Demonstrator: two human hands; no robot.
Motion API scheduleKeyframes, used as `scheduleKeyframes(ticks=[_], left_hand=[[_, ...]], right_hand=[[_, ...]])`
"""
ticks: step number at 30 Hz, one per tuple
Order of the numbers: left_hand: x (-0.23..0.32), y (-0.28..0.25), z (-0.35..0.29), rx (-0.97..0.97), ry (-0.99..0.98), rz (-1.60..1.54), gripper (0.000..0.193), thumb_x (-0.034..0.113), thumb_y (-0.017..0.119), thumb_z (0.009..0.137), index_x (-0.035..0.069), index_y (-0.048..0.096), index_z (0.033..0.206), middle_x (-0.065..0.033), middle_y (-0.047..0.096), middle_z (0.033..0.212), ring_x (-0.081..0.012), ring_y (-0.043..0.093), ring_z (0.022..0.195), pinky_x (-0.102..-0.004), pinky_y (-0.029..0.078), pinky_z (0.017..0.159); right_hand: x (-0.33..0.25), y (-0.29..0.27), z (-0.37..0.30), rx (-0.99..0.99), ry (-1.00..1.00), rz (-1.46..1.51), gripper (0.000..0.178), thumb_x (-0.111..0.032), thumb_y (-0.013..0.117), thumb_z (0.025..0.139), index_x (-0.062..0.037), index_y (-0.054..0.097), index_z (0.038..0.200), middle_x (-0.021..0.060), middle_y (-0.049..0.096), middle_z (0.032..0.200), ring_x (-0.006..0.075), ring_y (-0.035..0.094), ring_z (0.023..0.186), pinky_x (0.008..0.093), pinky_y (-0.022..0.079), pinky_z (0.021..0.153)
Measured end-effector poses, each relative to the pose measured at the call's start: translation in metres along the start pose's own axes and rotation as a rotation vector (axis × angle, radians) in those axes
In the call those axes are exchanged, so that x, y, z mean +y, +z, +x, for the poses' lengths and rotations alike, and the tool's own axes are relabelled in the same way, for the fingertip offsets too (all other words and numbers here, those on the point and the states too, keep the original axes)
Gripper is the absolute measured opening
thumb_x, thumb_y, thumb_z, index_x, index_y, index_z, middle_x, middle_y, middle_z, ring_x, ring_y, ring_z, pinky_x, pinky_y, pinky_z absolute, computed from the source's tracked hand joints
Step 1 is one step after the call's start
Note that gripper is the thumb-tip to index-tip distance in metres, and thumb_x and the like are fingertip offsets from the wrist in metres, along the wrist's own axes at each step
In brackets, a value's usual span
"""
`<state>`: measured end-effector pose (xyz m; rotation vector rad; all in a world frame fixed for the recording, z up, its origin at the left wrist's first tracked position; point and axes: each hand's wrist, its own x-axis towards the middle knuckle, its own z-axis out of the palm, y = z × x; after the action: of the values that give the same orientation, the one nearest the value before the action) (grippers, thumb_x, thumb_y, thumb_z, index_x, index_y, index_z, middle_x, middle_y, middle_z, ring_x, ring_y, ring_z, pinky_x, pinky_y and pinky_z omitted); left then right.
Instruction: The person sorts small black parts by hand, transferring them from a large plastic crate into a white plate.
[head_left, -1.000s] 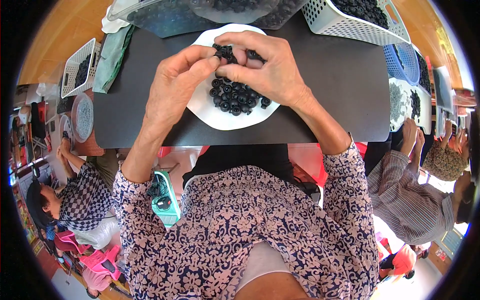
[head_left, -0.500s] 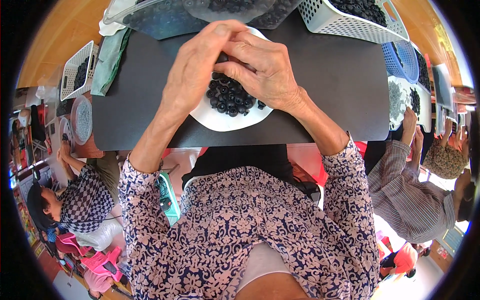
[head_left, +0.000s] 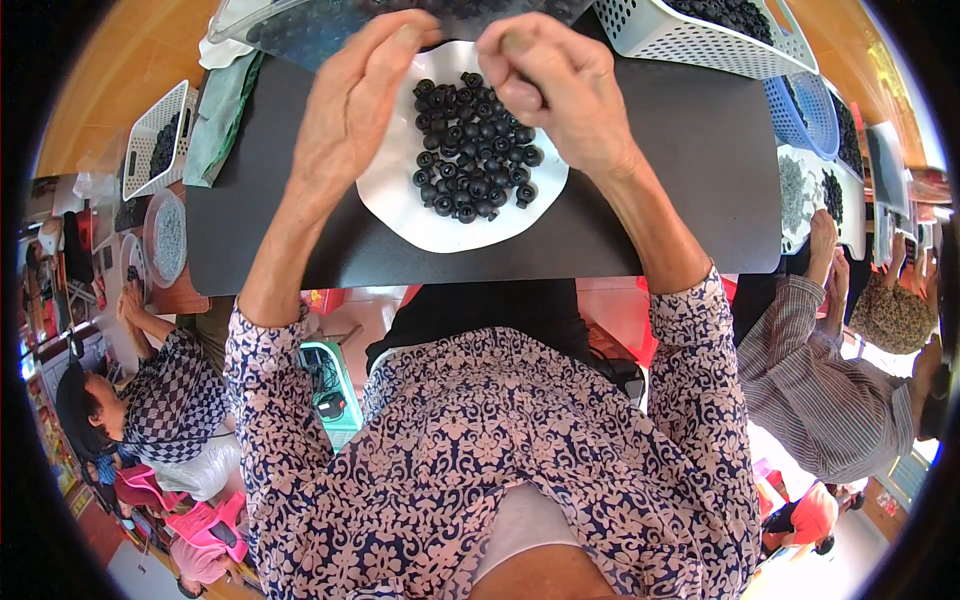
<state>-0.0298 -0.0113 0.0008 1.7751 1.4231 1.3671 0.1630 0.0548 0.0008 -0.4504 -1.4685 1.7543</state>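
A white wavy-rimmed plate [head_left: 400,215] lies on the dark table, heaped with small round black plastic parts [head_left: 470,150], each with an opening or a knob. Over its far left side is my left hand [head_left: 358,95], fingers pressed together and bent inward, tips blurred near the clear bin. My right hand [head_left: 565,95] hovers above the plate's far right edge with its fingers curled and closed. What either hand holds, if anything, is hidden. A gap separates the two hands, and the heap shows fully between them.
Beyond the plate stands a clear bin [head_left: 300,45] of dark parts. A white perforated basket [head_left: 690,45] of black parts is at the far right, a green cloth [head_left: 225,120] at the left table edge. Other people sit at both sides, with baskets [head_left: 150,150] and a blue basket [head_left: 815,120].
My hands, together over the plate half a second ago, have moved apart and farther up. The plate now shows much more of its parts and sits slightly nearer the table's front edge.
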Motion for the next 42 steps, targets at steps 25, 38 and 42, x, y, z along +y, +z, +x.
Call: scheduleKeyframes(ticks=[25, 38, 42], left_hand=[[-0.004, -0.004, -0.015, -0.164, 0.202, 0.734, 0.026, 0.002, 0.062, 0.077, 0.003, 0.064, 0.103, -0.0136, 0.059, 0.094, -0.0288, 0.052, 0.102, -0.0397, 0.045, 0.088], [0.007, 0.004, -0.024, -0.121, -0.494, -0.744, 0.025, 0.013, 0.060, 0.090, -0.003, 0.061, 0.110, -0.0049, 0.064, 0.095, -0.0114, 0.059, 0.090, -0.0277, 0.046, 0.086], [0.012, 0.003, -0.019, -0.168, -0.532, -0.868, 0.025, 0.014, 0.059, 0.091, -0.003, 0.061, 0.110, -0.0067, 0.064, 0.098, -0.0138, 0.059, 0.095, -0.0301, 0.047, 0.088]], right_hand=[[0.010, -0.004, 0.000, -0.020, -0.060, -0.361, 0.023, -0.023, 0.060, 0.093, -0.0011, 0.064, 0.092, -0.0037, 0.049, 0.067, 0.0020, 0.038, 0.057, 0.0181, 0.031, 0.050], [0.010, 0.011, -0.001, -0.116, -0.512, -0.830, 0.035, -0.008, 0.075, 0.071, -0.0088, 0.067, 0.105, 0.0018, 0.051, 0.065, 0.0130, 0.051, 0.055, 0.0255, 0.044, 0.052], [0.009, 0.008, 0.000, -0.103, -0.496, -0.768, 0.032, -0.010, 0.076, 0.071, -0.0081, 0.068, 0.102, 0.0012, 0.050, 0.065, 0.0118, 0.049, 0.055, 0.0259, 0.043, 0.052]])
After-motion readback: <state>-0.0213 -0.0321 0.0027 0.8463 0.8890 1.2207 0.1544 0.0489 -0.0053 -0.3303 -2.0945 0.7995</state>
